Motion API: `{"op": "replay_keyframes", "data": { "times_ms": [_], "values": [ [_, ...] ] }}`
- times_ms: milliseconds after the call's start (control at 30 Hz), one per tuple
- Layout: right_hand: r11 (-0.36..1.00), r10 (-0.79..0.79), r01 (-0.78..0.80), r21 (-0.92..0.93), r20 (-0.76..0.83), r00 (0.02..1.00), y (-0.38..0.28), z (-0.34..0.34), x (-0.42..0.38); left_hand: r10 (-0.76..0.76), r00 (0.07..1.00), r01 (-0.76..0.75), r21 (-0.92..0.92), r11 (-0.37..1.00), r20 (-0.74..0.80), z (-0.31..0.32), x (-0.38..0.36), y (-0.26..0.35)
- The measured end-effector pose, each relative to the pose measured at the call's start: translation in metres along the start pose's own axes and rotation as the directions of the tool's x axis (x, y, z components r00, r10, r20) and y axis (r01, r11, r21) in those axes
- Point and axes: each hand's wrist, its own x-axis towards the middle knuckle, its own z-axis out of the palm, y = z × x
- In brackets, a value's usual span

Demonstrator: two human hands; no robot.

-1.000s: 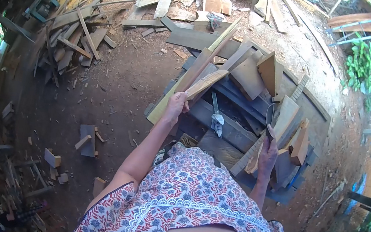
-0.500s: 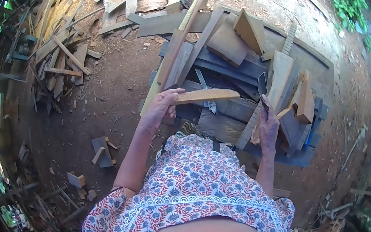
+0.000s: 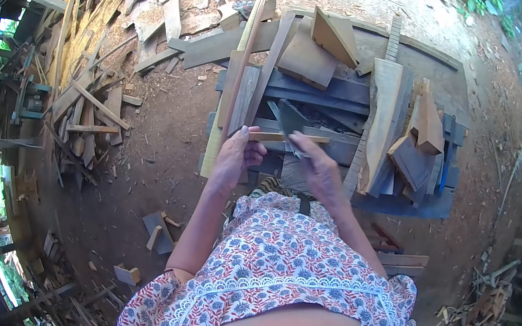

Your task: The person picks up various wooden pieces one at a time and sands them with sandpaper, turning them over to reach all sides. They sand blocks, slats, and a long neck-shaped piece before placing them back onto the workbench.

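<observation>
My left hand (image 3: pixel 238 156) grips the near end of a thin, light wooden strip (image 3: pixel 302 139), which lies roughly level over the dark plank bench (image 3: pixel 325 92). My right hand (image 3: pixel 319 166) is closed on the handle of a dark, broad blade (image 3: pixel 288 116). The blade points up and left and rests against the strip close to my left hand. Both hands sit near each other at the bench's front edge, just above my flowered dress.
Cut boards and wedge-shaped offcuts (image 3: pixel 415 125) lie over the bench's right and far parts. Long slats (image 3: pixel 246 59) lean on its left side. A large scrap-wood pile (image 3: pixel 101 58) fills the left. Small blocks (image 3: pixel 157 228) lie on the dirt ground.
My right hand has swung the blade from the bench's right side over to the strip in the middle. The left hand lowered the strip towards level. The view shifted closer over the bench.
</observation>
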Motion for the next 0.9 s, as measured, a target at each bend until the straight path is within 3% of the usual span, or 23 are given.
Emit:
{"op": "replay_keyframes", "data": {
  "times_ms": [67,100,167,233,300,500,567,700,833,900],
  "values": [
    [0.971,-0.235,0.237,-0.014,0.086,0.968,-0.015,0.015,0.006,0.033,0.999,-0.033,0.056,0.998,-0.003,-0.001,0.003,-0.008],
    [0.972,-0.233,0.235,-0.017,0.077,0.969,-0.017,0.022,0.006,0.032,0.999,-0.032,0.062,0.998,0.005,0.005,0.0,-0.009],
    [0.942,-0.304,0.318,-0.11,0.125,0.944,-0.011,0.036,0.004,0.248,0.968,-0.248,-0.007,0.969,-0.035,0.021,-0.007,-0.012],
    [0.935,-0.314,0.326,-0.143,0.096,0.944,0.006,0.043,-0.001,0.25,0.967,-0.251,-0.006,0.968,-0.039,0.02,-0.004,-0.019],
    [0.908,-0.348,0.353,-0.223,0.066,0.935,0.034,0.044,-0.005,-0.008,0.993,0.014,0.054,0.998,-0.116,0.023,-0.005,-0.021],
    [0.871,-0.264,0.247,-0.425,0.019,0.964,0.1,0.027,-0.005,-0.101,0.988,0.115,0.119,0.986,-0.113,0.009,0.006,-0.056],
    [0.875,-0.241,0.233,-0.425,0.037,0.97,0.106,0.021,-0.004,-0.101,0.99,0.107,0.05,0.993,-0.096,0.009,0.006,-0.054],
    [0.887,-0.2,0.214,-0.41,0.077,0.977,0.102,0.018,0.002,-0.087,0.991,0.098,0.101,0.99,-0.105,0.017,0.004,-0.044],
    [0.9,-0.186,0.209,-0.383,0.095,0.978,0.087,0.019,0.004,0.062,0.992,-0.035,0.235,0.971,-0.111,0.012,0.002,-0.032],
    [0.942,-0.18,0.198,-0.27,0.091,0.98,0.076,0.024,0.004,0.124,0.984,-0.079,0.311,0.947,-0.125,0.011,-0.004,-0.016]
  ]
}}
